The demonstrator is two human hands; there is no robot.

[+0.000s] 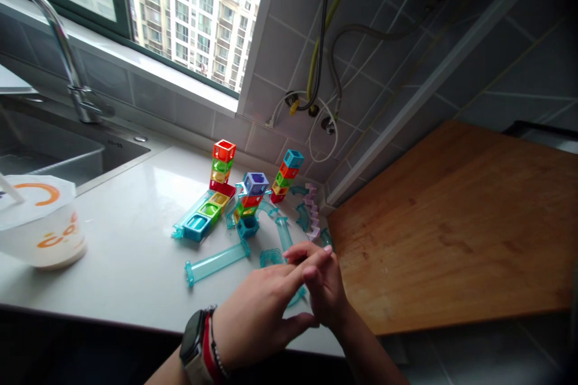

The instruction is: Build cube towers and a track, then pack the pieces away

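My left hand (266, 301), with a watch and bracelets at the wrist, reaches over the counter's front part. Its fingers are stretched out and cross over my right hand (332, 289). The two hands touch; the right fingers lie partly behind the left ones, extended to the left. I see nothing held in either hand, though the space between the palms is hidden. Just beyond are translucent teal track pieces: a straight track (219, 261), another track (283, 233) and a lacy teal piece (271, 257). Behind them rises a block tower (250, 200) topped with purple.
A red-topped block stack (223, 162) and a blue-topped stack (288, 175) stand near the wall. Pale zigzag pieces (311, 213) lie at the corner. A cup with a straw (43, 222) stands left, by the sink (108, 159). A wooden board (451, 228) borders the right.
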